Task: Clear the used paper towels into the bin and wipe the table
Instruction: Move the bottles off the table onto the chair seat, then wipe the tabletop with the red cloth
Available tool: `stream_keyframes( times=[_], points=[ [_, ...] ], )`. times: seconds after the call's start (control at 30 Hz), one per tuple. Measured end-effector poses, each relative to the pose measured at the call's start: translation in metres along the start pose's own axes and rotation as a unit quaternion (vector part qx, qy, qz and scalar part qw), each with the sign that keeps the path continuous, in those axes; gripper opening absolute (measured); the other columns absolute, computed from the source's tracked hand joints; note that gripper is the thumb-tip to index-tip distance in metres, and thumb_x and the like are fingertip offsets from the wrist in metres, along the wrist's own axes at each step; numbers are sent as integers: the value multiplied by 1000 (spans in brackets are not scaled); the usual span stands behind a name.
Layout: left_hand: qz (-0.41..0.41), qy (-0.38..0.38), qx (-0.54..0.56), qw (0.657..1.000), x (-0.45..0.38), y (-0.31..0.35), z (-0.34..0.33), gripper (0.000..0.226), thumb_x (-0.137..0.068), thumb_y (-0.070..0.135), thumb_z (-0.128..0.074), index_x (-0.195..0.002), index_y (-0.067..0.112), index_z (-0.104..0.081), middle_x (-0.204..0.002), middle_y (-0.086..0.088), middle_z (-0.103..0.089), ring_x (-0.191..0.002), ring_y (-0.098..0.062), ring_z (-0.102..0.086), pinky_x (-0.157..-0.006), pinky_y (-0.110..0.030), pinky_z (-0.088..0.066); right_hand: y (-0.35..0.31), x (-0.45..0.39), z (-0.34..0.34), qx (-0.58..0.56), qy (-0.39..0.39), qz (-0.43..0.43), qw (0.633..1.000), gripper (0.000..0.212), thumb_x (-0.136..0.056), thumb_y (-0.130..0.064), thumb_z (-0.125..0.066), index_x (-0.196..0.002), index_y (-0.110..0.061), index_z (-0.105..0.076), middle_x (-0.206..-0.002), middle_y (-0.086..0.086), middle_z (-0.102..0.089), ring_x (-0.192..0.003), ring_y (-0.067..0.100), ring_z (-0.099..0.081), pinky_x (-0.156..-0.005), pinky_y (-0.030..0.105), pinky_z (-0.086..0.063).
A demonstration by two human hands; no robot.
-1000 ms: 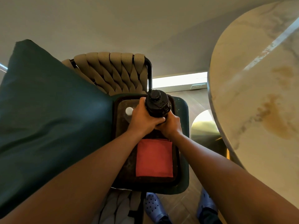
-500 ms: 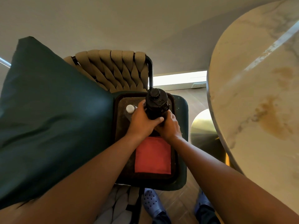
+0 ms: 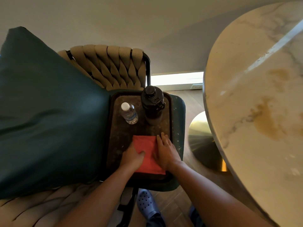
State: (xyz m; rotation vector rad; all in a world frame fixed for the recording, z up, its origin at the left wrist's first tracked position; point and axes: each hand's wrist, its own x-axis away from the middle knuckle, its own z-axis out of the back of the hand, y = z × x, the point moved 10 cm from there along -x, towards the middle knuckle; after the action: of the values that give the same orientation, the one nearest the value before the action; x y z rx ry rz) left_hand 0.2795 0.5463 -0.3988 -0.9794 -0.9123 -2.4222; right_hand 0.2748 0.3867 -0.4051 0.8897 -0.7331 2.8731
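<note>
Hands: the left hand (image 3: 133,157) and right hand (image 3: 165,151) lie on a folded red cloth (image 3: 147,154), one at each side; the left thumb presses the middle of the cloth, while the right hand rests flat with fingers spread along its right edge. Neither hand is closed around the cloth.
Cloth: flat at the near end of a dark, speckled tray (image 3: 119,136).
Tray: set on a chair's dark green seat cushion (image 3: 179,122), in front of a woven beige backrest (image 3: 113,64).
Bottles: a clear water bottle (image 3: 129,113) with a white cap and a large black bottle (image 3: 152,104) stand upright at the tray's far end, apart from the cloth.
Table: the round marble table (image 3: 255,89) curves in from the right, marked with brownish stains (image 3: 268,125); its gold base (image 3: 203,138) shows below the rim.
Left of frame: a big dark green pillow (image 3: 47,108) leans against the tray's side.
Floor: blue perforated clogs (image 3: 147,203) visible on wood planks beneath the chair.
Paper towels, bin: none visible here.
</note>
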Motion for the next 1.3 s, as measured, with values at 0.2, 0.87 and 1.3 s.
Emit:
stream_keyframes(
  times=[0.2,0.87,1.3],
  points=[
    [37,28,42,998,-6,-7,-1,63,-88,26,-63,-147,16,-44,-136,-13,-57,-123,-33,-55,-103,-40,-45,-5,5,9,33,48,12,998,66,-100,-32,-52,-156,-13,-23,-152,10,-31,-138,33,-35,-113,45,-34],
    [13,56,16,998,-9,-17,13,11,-96,13,-51,-105,16,-55,-116,-10,-60,-100,-24,-56,-83,-32,-43,-21,15,23,-16,70,20,997,27,-99,-16,-51,-125,-18,-48,-121,9,-57,-112,34,-56,-99,50,-46],
    [-176,94,9,980,66,79,77,7,-90,23,-57,-87,21,-51,-88,-5,-60,-77,-18,-58,-61,-28,-41,-70,68,111,-141,151,81,975,12,-100,-30,-39,-107,-29,-49,-103,-2,-49,-83,23,-60,-76,49,-57]
  ],
)
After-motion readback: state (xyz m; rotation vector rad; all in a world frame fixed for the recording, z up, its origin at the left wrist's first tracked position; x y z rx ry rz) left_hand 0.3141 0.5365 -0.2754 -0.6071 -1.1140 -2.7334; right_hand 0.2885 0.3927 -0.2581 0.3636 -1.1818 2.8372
